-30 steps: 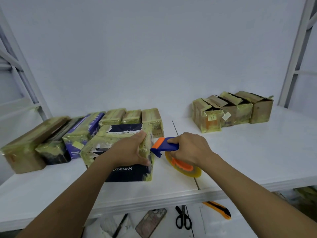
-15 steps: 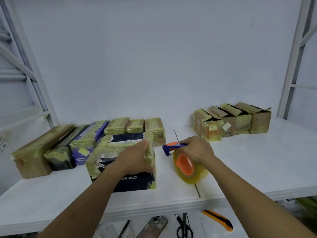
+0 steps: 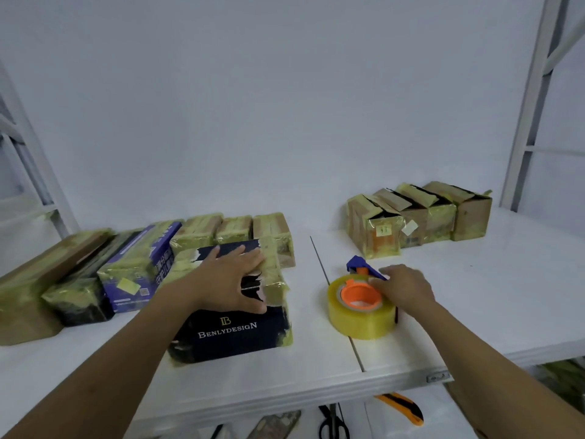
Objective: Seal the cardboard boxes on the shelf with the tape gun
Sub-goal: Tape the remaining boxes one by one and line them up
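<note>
Left hand: my fingers spread flat, holding nothing, pressing the dark box top at the shelf front.
Right hand: draped over the tape gun lying just beside the box; I cannot tell whether I grip it.
Technique: I should rub the tape edges down firmly.
Far right: the open-flapped boxes are unsealed.

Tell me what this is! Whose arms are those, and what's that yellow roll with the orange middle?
Those are a person's own arms. The camera sits on their head and looks down, so you see what they see. In front is a white shelf. The left hand lies flat, fingers spread, on a dark box with tape round it. The right hand holds the tape gun, which lies on the shelf: your yellow roll is sticky tape on an orange hub, with a blue handle. More wrapped boxes line up on the left. At the back right stand brown boxes with open flaps, not sealed yet.
</note>
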